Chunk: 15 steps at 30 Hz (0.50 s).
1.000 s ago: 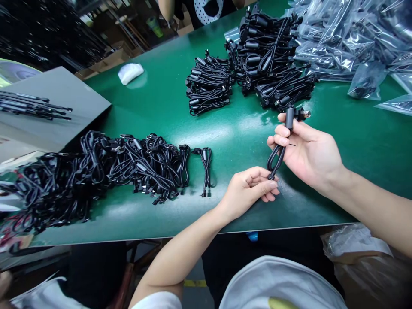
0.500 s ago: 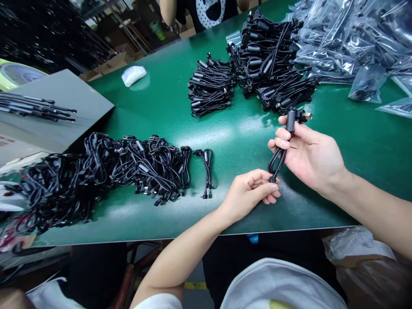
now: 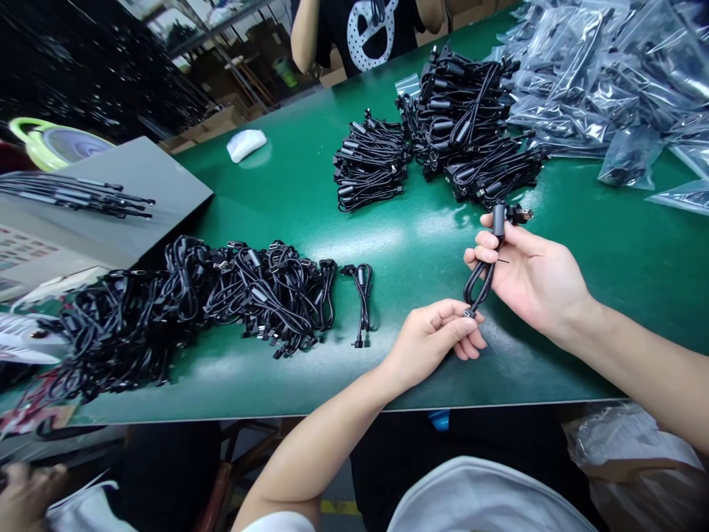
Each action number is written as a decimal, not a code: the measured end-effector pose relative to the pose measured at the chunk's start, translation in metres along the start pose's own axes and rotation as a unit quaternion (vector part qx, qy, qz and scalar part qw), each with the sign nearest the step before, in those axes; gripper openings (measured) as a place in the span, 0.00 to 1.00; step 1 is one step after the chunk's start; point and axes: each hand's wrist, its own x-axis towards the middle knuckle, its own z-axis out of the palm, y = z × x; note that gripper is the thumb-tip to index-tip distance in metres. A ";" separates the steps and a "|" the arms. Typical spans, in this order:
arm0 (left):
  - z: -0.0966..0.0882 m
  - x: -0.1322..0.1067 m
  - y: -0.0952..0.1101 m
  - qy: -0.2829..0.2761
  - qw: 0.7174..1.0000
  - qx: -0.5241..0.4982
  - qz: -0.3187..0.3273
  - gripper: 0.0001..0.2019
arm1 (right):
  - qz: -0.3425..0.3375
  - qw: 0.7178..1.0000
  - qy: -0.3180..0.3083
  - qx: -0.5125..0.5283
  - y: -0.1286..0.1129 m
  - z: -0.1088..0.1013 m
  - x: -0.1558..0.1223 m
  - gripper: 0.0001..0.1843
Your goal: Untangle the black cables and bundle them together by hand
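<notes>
A folded black USB cable (image 3: 481, 284) with a thick cylindrical part hangs between my hands above the green table. My right hand (image 3: 535, 277) grips its upper part, fingers wrapped round just below the cylinder, with the metal plug sticking out at the top. At the lower end, my left hand (image 3: 437, 332) pinches a small connector between thumb and fingers. A single bundled cable (image 3: 362, 299) lies on the table to the left of my left hand. Beyond my right hand sits a stack of bundled black cables (image 3: 465, 118), with a smaller neat pile (image 3: 370, 162) beside it.
A large tangled heap of cables (image 3: 260, 292) covers the table's left side. Behind it stands a grey box (image 3: 160, 192) with cables on top. Clear plastic bags (image 3: 603, 74) fill the far right. A white object (image 3: 247, 144) lies farther back. Another person (image 3: 362, 33) is across the table.
The view has shifted slightly, so the table's contents appear a little lower and farther right. Both hands keep hold of the cable; its lower connector looks turned a little in my left fingers.
</notes>
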 end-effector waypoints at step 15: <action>-0.021 -0.008 0.013 -0.014 0.972 0.212 0.105 0.14 | 0.060 0.982 -0.087 -0.160 -0.001 -0.008 -0.002 0.07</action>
